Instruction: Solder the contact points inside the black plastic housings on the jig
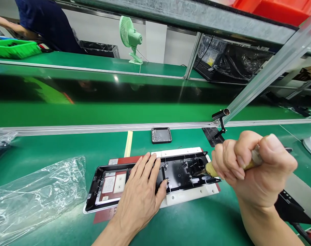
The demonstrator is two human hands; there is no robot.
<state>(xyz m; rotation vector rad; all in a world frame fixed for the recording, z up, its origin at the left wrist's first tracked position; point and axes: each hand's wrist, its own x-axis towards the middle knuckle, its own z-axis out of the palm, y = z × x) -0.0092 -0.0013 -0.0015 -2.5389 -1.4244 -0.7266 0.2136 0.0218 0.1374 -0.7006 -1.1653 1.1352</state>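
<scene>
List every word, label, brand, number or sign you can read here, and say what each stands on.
Nothing can be read; what shows is this:
White label in the window of the black housing: lines of print, too small to read.
Small label below it: too small to read.
Corner label at the upper left of the red board: too small to read.

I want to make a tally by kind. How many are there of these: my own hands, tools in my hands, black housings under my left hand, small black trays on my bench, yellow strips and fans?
Your hands: 2 (left hand, right hand)
Yellow-handled tool: 1
Black housing: 1
Small black tray: 1
Yellow strip: 1
Green fan: 1
Total: 7
</scene>
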